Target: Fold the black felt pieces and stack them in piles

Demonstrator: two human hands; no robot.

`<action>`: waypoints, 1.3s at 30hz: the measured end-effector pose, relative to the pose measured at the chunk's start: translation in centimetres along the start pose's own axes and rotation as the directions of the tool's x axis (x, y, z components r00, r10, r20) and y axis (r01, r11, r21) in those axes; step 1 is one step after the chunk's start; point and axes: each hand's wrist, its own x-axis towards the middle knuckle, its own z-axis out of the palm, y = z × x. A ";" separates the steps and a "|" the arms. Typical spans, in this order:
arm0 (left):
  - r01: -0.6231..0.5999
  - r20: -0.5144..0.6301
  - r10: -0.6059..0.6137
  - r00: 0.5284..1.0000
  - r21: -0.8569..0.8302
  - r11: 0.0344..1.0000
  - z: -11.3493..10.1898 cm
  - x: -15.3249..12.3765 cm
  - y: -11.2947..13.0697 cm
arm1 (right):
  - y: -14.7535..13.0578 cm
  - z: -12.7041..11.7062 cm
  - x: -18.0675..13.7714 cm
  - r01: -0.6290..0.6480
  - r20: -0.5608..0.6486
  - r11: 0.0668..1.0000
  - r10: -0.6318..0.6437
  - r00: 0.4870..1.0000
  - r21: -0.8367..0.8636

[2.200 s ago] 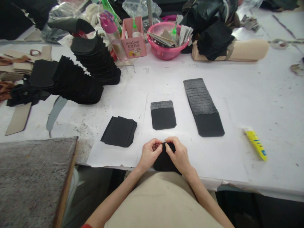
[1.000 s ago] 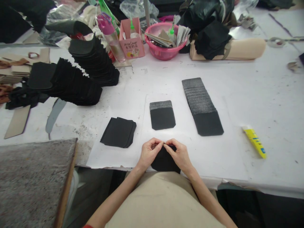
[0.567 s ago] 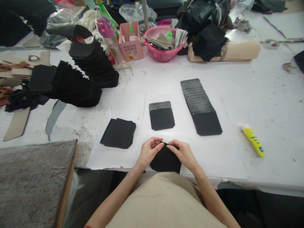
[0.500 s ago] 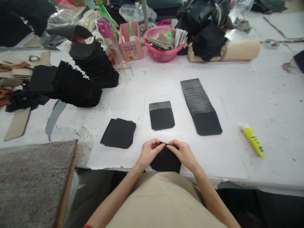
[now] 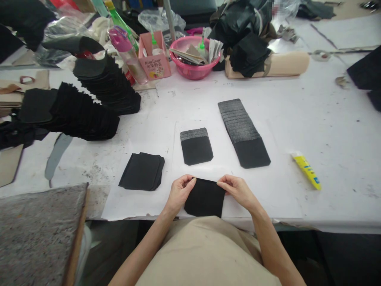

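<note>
Both my hands pinch the far edge of a black leather-like piece (image 5: 204, 198) at the table's front edge. My left hand (image 5: 181, 192) grips its upper left corner between thumb and fingers. At the upper right corner, my right hand (image 5: 237, 189) does the same. The far edge looks folded over. Just beyond lies a small overlapped stack of black pieces (image 5: 197, 151) with grey rough top strips. A longer fanned row of such pieces (image 5: 253, 153) is to its right. On the left rests a loose pile of black pieces (image 5: 141, 171).
A yellow glue tube (image 5: 307, 172) lies at right. Tall stacks of black pieces (image 5: 86, 115) stand at left. A pink basin (image 5: 195, 71), a pink box (image 5: 154, 65) and a beige roll (image 5: 285, 65) line the back. A rough grey board (image 5: 41, 230) sits front left.
My hands have slid apart along the far edge of the black piece, from its middle out to the two corners. The whole view has shifted slightly.
</note>
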 end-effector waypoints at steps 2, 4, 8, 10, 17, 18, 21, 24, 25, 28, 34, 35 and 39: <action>0.001 -0.003 -0.001 1.000 0.006 1.000 0.0 0.0 0.0 | 0.2 0.0 0.0 -0.017 -0.026 0.998 0.018 0.999 0.054; 0.002 -0.009 -0.002 1.000 0.014 1.000 0.0 0.0 0.1 | 0.3 0.0 0.1 -0.032 -0.055 0.995 0.037 0.998 0.091; -0.022 -0.013 0.022 1.000 0.042 0.999 -0.2 0.0 0.0 | 0.3 -0.2 0.2 -0.063 -0.097 0.986 0.079 0.992 0.153; -0.044 -0.003 0.044 0.999 0.046 0.998 -0.3 0.1 0.1 | 0.3 -0.2 0.1 -0.069 -0.109 0.980 0.090 0.990 0.187; -0.135 0.097 0.114 0.989 0.255 0.957 -0.3 0.8 0.9 | 0.1 0.1 0.1 -0.029 -0.118 0.987 0.048 0.992 0.159; -0.160 0.115 0.130 0.985 0.308 0.938 -0.3 0.9 1.1 | 0.1 0.1 0.1 -0.020 -0.111 0.990 0.036 0.993 0.139; -0.218 0.153 0.171 0.973 0.378 0.900 -0.2 0.9 1.5 | -0.1 -0.1 -0.2 0.023 -0.067 0.998 -0.019 0.998 0.065; -0.236 0.176 0.183 0.967 0.357 0.904 -0.2 0.5 1.5 | 0.2 -0.4 -0.3 0.071 -0.048 0.997 -0.071 0.996 -0.009; -0.238 0.172 0.187 0.967 0.347 0.907 -0.3 0.4 1.4 | 0.4 -0.5 -0.2 0.076 -0.050 0.997 -0.077 0.996 -0.018; -0.244 0.110 0.220 0.969 0.323 0.914 -1.3 0.2 1.3 | 1.5 -0.7 0.8 0.045 -0.062 0.998 -0.042 0.997 0.045; -0.247 -0.216 0.300 0.929 0.238 0.939 -7.0 -1.6 3.3 | 4.1 -0.9 3.0 -0.029 -0.140 0.993 0.045 0.989 0.113; -0.254 -0.284 0.310 0.908 0.216 0.943 -8.2 -2.0 3.6 | 4.6 -0.8 3.1 -0.037 -0.146 0.995 0.051 0.988 0.097; -0.242 -0.548 0.453 0.703 0.415 0.877 -13.4 -2.1 3.8 | 5.9 -0.4 3.7 -0.024 -0.135 1.000 0.024 0.991 0.005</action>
